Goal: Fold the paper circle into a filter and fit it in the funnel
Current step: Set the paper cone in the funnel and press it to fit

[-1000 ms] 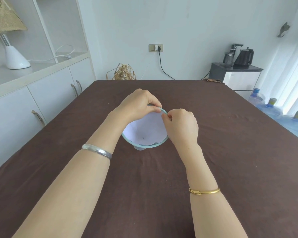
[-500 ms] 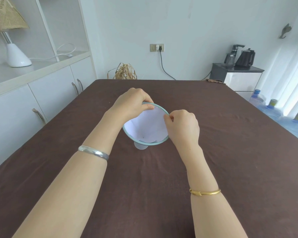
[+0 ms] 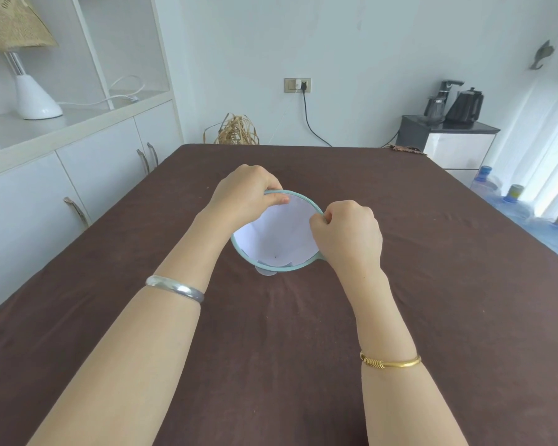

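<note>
While the funnel (image 3: pixel 276 268) stands on the table (image 3: pixel 432 284) w/ paper (image 3: pixel 277 236) inside, left hand (image 3: pixel 245 196) & right hand (image 3: pixel 348 235) pinch its rim.

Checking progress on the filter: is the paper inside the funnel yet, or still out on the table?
Inside. The white paper lines the funnel as a cone below its rim.

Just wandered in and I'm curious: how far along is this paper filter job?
Folding looks done: the white paper cone already sits inside the pale green plastic funnel. In hand: the left hand and right hand pinch paper against the rim. Left: letting go, perhaps smoothing.
</note>
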`<action>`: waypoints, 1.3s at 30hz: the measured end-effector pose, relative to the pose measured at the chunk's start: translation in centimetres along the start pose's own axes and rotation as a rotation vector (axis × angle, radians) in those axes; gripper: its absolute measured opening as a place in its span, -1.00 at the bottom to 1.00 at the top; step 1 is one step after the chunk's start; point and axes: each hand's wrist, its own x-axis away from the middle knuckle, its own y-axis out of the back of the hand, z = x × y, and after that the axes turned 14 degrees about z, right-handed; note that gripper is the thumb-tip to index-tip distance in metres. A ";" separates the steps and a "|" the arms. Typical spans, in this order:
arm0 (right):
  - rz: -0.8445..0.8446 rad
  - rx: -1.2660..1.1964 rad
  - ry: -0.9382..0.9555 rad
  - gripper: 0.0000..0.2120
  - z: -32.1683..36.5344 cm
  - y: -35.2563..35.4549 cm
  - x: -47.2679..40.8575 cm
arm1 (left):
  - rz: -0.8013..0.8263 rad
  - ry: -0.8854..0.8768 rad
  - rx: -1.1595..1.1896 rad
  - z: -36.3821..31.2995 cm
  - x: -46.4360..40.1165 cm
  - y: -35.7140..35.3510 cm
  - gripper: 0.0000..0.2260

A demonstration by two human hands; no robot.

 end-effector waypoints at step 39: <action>0.137 -0.041 0.083 -0.64 0.6 0.3 -1.1 | 0.078 0.136 0.030 1.1 1.3 0.4 -0.76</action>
